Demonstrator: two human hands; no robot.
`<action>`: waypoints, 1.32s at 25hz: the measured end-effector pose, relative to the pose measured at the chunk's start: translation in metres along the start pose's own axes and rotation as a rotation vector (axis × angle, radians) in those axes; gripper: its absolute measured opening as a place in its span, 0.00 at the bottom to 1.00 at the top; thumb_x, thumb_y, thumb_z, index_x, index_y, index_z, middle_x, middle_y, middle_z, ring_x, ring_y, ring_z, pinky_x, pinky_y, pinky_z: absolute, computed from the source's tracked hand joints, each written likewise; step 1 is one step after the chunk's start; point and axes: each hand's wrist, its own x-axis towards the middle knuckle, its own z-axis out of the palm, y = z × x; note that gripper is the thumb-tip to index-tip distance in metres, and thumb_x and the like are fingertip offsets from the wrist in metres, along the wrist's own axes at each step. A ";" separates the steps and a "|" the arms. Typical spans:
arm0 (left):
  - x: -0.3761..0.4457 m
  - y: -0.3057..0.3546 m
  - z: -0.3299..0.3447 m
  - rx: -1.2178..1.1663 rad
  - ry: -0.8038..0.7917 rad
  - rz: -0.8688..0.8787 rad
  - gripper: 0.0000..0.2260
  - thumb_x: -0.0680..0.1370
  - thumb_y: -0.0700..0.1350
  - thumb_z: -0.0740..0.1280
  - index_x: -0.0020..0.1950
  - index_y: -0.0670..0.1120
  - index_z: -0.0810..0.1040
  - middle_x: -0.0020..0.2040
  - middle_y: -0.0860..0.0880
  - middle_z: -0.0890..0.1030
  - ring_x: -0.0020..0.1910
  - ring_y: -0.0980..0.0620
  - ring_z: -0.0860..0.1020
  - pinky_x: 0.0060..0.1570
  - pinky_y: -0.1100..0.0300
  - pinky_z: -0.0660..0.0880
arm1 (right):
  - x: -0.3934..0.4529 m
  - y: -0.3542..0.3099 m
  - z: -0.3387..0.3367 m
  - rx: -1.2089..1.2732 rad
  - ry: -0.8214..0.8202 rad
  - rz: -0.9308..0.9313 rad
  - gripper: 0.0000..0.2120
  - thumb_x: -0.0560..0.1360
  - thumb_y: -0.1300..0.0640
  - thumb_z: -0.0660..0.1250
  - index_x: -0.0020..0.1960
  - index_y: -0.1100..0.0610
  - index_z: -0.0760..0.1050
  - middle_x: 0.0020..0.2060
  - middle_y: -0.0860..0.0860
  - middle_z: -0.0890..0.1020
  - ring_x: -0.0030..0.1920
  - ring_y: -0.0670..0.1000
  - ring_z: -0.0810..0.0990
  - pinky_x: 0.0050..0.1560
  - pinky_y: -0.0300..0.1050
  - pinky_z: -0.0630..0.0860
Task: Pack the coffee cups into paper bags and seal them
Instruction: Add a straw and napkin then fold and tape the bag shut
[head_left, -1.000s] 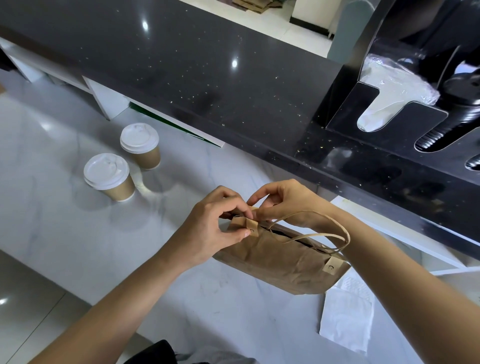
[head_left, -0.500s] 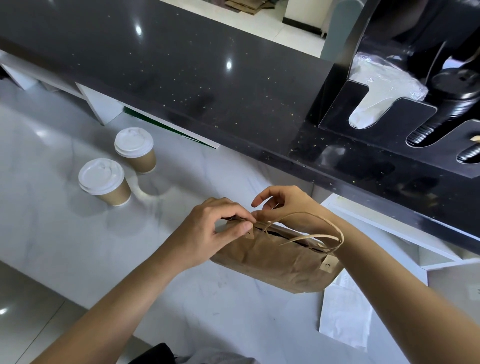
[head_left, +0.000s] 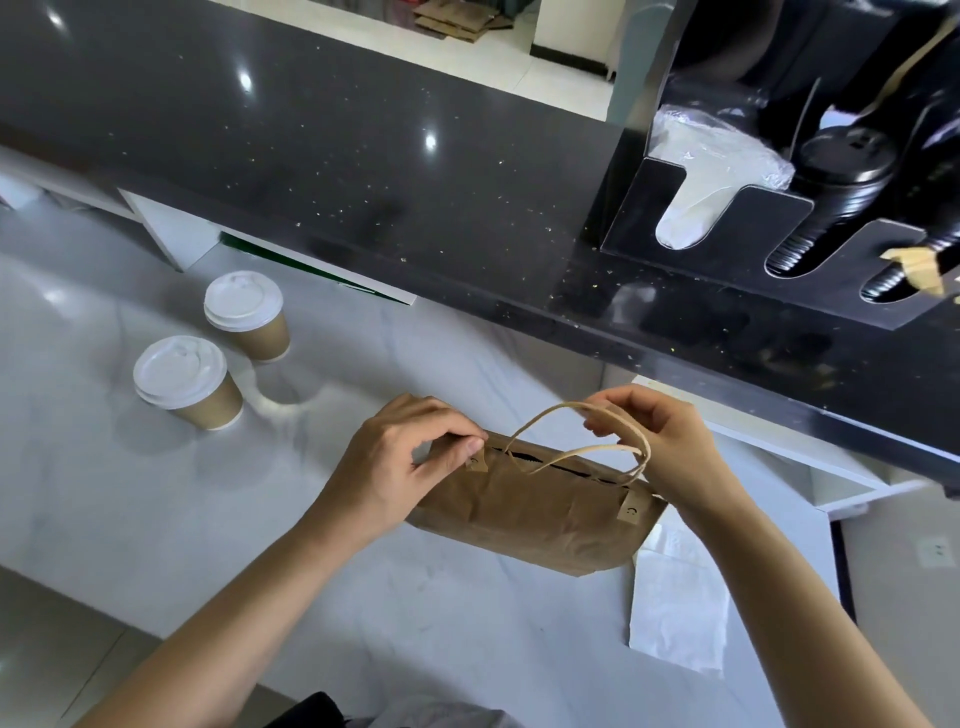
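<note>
Long black speckled stone counter (head_left: 322, 156) runs across the top, raised above the pale marble-look worktop (head_left: 130, 519). Black metal lid-and-cup dispenser rack (head_left: 737, 228) sits on the counter at upper right, with a plastic-wrapped stack of white lids (head_left: 696, 176) in one slot and black lids in the others.

Brown kraft paper bag with twisted paper handles (head_left: 530, 514) stands on the worktop at centre, top edge pressed nearly closed, thin dark gap along the mouth. Flat white paper bag (head_left: 675, 618) lies on the worktop just right of it, partly under its corner.

Left hand (head_left: 395, 467): thumb and forefinger pinch the small tab at the bag's left top corner. Right hand (head_left: 660, 441): fingers curled round a handle loop (head_left: 587, 447), lifted above the bag mouth.

Two kraft coffee cups with white lids stand upright to the left, well apart from the bag: nearer cup (head_left: 187, 382), farther cup (head_left: 248, 315), just beside each other.
</note>
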 end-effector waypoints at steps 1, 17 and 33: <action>-0.001 0.001 0.000 -0.023 -0.009 -0.018 0.06 0.81 0.49 0.69 0.52 0.50 0.84 0.48 0.58 0.83 0.52 0.53 0.80 0.54 0.53 0.76 | -0.007 0.006 -0.004 -0.010 0.047 0.006 0.06 0.80 0.55 0.69 0.48 0.52 0.86 0.41 0.46 0.87 0.45 0.43 0.85 0.47 0.36 0.77; -0.021 -0.001 0.004 -0.183 -0.047 -0.267 0.23 0.75 0.46 0.77 0.68 0.58 0.76 0.64 0.62 0.78 0.66 0.59 0.76 0.66 0.59 0.73 | -0.083 0.086 0.022 0.401 0.230 0.161 0.25 0.80 0.37 0.53 0.72 0.45 0.75 0.65 0.43 0.81 0.65 0.42 0.78 0.71 0.49 0.73; -0.086 -0.021 0.020 -0.363 -0.151 -0.575 0.24 0.73 0.51 0.75 0.67 0.53 0.73 0.62 0.55 0.82 0.62 0.53 0.81 0.67 0.51 0.76 | -0.123 0.119 0.070 0.483 0.201 0.236 0.28 0.73 0.28 0.57 0.68 0.39 0.76 0.63 0.43 0.82 0.66 0.45 0.79 0.71 0.50 0.71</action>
